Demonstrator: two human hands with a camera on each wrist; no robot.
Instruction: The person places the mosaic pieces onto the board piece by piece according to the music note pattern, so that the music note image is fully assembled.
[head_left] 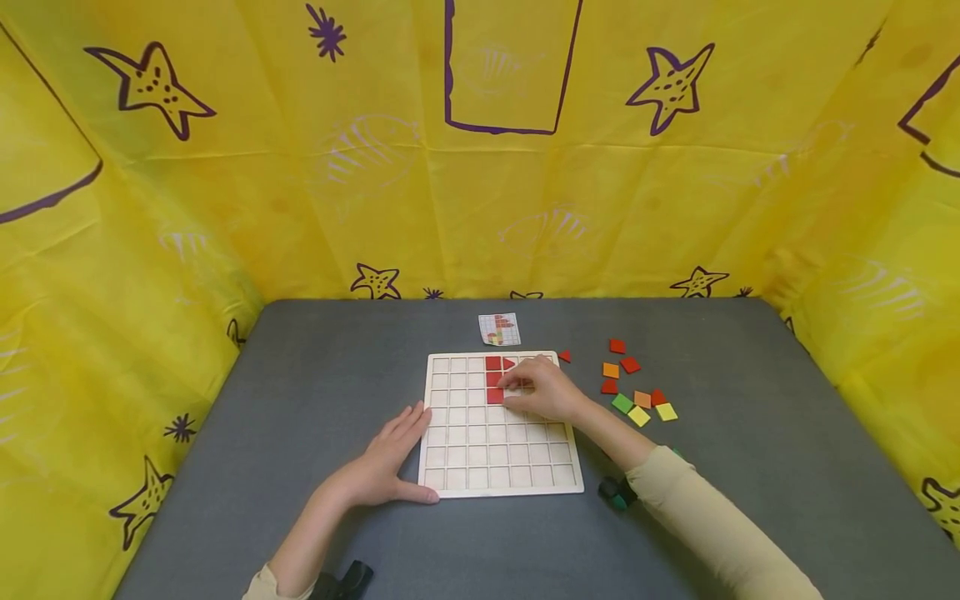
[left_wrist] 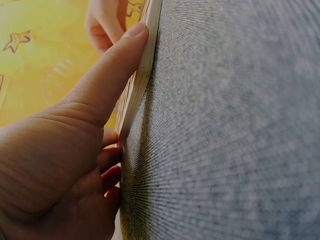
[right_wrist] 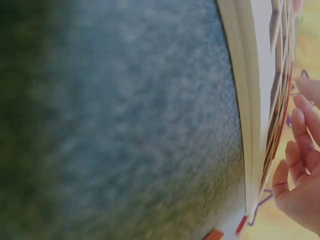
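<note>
A pale wooden grid board [head_left: 457, 434] lies on the grey table. In its upper middle sits a column of red square tiles [head_left: 492, 363], with a red triangle tile [head_left: 507, 363] beside the top one. My left hand [head_left: 380, 463] rests along the board's left edge, thumb at the near-left corner; the left wrist view shows the thumb [left_wrist: 112, 70] against the board's side. Over the board, my right hand [head_left: 546, 388] has its fingertips at the lower red tiles, thumb and index apart. The right wrist view shows its loosely bent fingers [right_wrist: 300, 165], with no tile visible between them.
Right of the board lie loose tiles: several red, orange tiles [head_left: 611, 370], a green one [head_left: 622, 403] and yellow ones [head_left: 639, 416]. A red triangle [head_left: 565, 356] lies by the board's far-right corner. Behind the board is a small pattern card [head_left: 499, 329]. Yellow cloth [head_left: 480, 208] surrounds the table.
</note>
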